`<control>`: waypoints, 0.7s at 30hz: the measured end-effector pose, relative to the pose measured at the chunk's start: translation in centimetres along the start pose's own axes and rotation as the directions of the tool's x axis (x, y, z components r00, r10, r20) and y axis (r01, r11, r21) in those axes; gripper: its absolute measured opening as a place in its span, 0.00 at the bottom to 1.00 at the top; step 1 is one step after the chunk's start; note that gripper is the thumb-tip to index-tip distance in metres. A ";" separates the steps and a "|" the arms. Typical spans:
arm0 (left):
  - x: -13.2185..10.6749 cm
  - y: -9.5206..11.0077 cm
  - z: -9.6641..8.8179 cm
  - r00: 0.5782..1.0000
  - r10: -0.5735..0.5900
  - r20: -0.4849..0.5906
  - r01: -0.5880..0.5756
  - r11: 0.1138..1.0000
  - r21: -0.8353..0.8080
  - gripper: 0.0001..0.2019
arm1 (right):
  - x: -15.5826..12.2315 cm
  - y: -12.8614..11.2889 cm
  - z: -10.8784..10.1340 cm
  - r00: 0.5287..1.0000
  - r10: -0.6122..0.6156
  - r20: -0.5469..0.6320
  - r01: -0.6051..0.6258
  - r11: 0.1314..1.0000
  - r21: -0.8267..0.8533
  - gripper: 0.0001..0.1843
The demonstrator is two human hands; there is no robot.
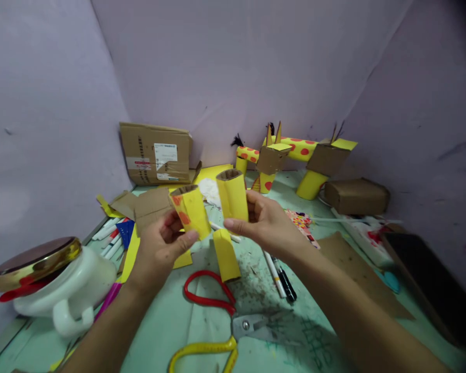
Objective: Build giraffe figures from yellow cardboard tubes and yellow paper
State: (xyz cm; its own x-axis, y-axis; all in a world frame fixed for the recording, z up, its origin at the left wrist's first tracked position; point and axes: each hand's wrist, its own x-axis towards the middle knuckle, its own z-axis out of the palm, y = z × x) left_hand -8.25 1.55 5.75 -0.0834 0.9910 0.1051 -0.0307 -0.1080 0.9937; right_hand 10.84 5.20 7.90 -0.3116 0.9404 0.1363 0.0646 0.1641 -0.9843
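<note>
Frame centre: my left hand [162, 249] pinches a spotted tube [194, 210], my right hand [270, 220] a plain tube [233, 199]; should I squeeze harder, either hollow tube could buckle.

Left hand [161, 251] partly hidden behind spotted tube [192, 213]; scissors [241, 326] cut off at bottom

We see pale green table [213, 324], brown specks, handwritten marks. Our landmark: scissors [244, 326], red and yellow handles. Just beyond red handle, folded yellow piece [227, 256]. Beyond blades, white marker [274, 274] beside black marker [287, 285]. Left of scissors, white mug [87, 282]. Right of scissors, brown cardboard sheet [355, 267]. Well beyond scissors, upright cardboard parcel [159, 155].
</note>
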 end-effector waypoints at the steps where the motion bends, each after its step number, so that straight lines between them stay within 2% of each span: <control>1: 0.3 -0.1 -0.1 0.998 -0.043 -0.046 0.043 0.999 0.001 0.23 | -0.1 0.1 -0.4 0.998 0.040 -0.054 -0.042 0.998 -0.044 0.20; 4: 1.1 -0.6 -0.3 0.970 -0.228 -0.086 0.234 0.970 0.061 0.24 | -0.6 1.2 -1.5 0.976 0.165 -0.140 -0.183 0.975 -0.126 0.19; 6: 1.2 -0.7 -0.1 0.941 -0.339 -0.024 0.339 0.933 0.124 0.20 | -1.2 2.5 -1.7 0.963 0.235 -0.135 -0.256 0.953 -0.163 0.19; 8: 0.9 -0.5 0.3 0.914 -0.402 0.056 0.386 0.903 0.190 0.16 | -1.9 3.9 -1.6 0.953 0.275 -0.130 -0.298 0.927 -0.228 0.20; 11: 0.5 -0.1 0.6 0.894 -0.428 0.131 0.386 0.886 0.257 0.14 | -2.4 5.8 -1.4 0.945 0.294 -0.140 -0.325 0.876 -0.356 0.20; 13: 0.5 -0.1 0.6 0.900 -0.415 0.133 0.369 0.889 0.271 0.14 | -2.5 6.5 -1.2 0.943 0.296 -0.150 -0.331 0.852 -0.406 0.22; 17: 1.0 -1.6 0.3 0.939 -0.339 0.057 0.306 0.901 0.306 0.14 | -2.2 6.8 -0.8 0.944 0.281 -0.170 -0.328 0.840 -0.432 0.24; 21: 1.7 -3.5 0.0 0.956 -0.292 -0.019 0.284 0.909 0.305 0.12 | -2.1 6.6 -0.1 0.963 0.202 -0.180 -0.266 0.834 -0.483 0.23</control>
State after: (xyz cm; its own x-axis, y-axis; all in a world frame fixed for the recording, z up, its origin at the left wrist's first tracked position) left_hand -8.24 3.64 2.46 -0.0892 0.9776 -0.1908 0.2525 0.2075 0.9451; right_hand 12.06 4.37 1.10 -0.1159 0.9921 -0.0479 0.5949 0.0307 -0.8032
